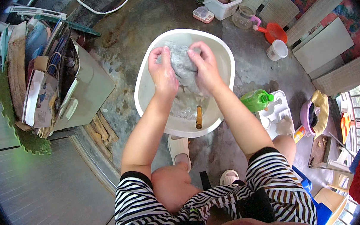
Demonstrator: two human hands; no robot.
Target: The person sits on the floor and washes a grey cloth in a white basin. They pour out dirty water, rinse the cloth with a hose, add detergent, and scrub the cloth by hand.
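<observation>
A wet grey cloth (180,62) is stretched between my two hands over a white plastic basin (227,59). At its left side, my left hand (163,71) grips the fabric between thumb and fingers. My right hand (206,66) pinches the opposite side in the same way. Suds cling to my left wrist. Below the cloth, cloudy, slightly foamy water lies in the basin. A brown wooden handle (199,117) leans against the basin's near wall; whatever it is attached to is hidden in the water.
Right of the basin lie a green plastic bottle (257,100) and a white moulded tray (274,116). Farther off are a white bucket (223,2), a clear jug (243,17), a red dipper (274,33) and a small white tub (277,50). A bin crammed with scraps (83,86) stands left.
</observation>
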